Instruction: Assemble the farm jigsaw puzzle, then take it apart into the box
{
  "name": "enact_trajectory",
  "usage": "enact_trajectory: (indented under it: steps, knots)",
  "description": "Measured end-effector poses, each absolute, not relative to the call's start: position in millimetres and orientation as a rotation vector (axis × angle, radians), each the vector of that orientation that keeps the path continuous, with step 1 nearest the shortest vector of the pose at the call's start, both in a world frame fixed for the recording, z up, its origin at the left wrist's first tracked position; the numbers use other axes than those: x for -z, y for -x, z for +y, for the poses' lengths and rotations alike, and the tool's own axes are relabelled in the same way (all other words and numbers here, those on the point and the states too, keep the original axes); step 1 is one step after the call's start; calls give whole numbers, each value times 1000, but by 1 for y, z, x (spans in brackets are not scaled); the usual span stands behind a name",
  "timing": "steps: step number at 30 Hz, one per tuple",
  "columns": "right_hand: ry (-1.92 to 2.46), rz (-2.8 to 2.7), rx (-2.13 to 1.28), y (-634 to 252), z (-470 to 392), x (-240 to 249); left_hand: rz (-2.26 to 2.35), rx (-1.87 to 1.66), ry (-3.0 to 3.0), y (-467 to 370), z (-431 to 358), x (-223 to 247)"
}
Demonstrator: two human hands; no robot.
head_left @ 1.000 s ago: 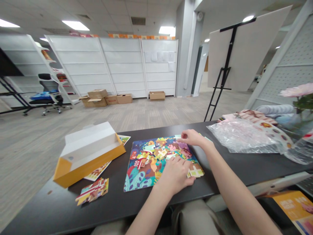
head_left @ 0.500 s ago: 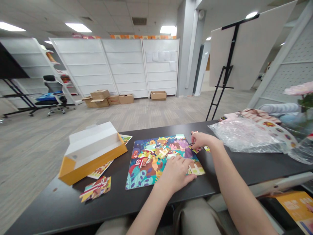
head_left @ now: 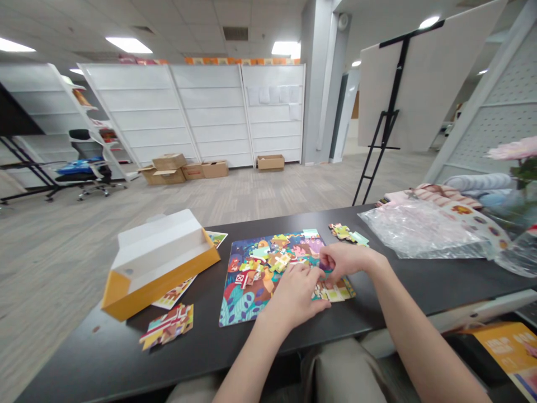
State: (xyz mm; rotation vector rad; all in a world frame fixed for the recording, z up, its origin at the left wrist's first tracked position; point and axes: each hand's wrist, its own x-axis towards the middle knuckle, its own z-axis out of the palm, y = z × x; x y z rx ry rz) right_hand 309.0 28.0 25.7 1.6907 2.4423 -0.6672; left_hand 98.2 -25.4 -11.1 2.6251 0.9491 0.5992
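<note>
A colourful jigsaw board (head_left: pixel 239 308) with animal and plant pictures lies on the black table, loose puzzle pieces (head_left: pixel 279 260) heaped over its middle. My left hand (head_left: pixel 296 291) rests on the board's near right part, fingers stretched out and thumb apart. Beside it, my right hand (head_left: pixel 342 262) is closed in a pinch over the board's right edge; the fingers mostly hide the puzzle piece in it. A small group of puzzle pieces (head_left: pixel 348 234) lies on the table beyond my right hand. Left of the board lies a joined cluster of pieces (head_left: pixel 170 326).
An open yellow box (head_left: pixel 168 280) with a white inside stands at the left, over printed cards (head_left: pixel 175 292). Clear plastic wrapping (head_left: pixel 423 229), rolled cloths (head_left: pixel 478 183) and a pink flower (head_left: pixel 514 150) crowd the table's right end. An easel (head_left: pixel 388 123) stands behind.
My right hand has moved left and nearer from the pieces beside the board to the board's right edge, uncovering the pieces there. My left hand stays on the board.
</note>
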Motion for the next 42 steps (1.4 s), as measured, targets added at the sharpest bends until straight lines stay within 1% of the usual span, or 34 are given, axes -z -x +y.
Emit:
enact_trajectory:
  steps: [6, 12, 17, 23, 35, 42]
  knots:
    - [-1965, 2537, 898, -336, -1, -3, 930, -551, -2659, -93, -24, 7]
    - [-1980, 2877, 857, -342, -30, 0, 965, -526, -2667, -83, -25, 3]
    - [-1984, 3105, 728, -333, -61, 19, 926, -527, -2705, -73, -27, 5]
    - [-2004, 3143, 721, -331, -70, 35, 928, -538, -2691, -71, -28, 9]
    - [-2066, 3101, 880, -335, -71, 35, 913, -587, -2654, -76, -23, 15]
    - [-2017, 3108, 944, -338, -72, 35, 926, -575, -2638, -75, -24, 13]
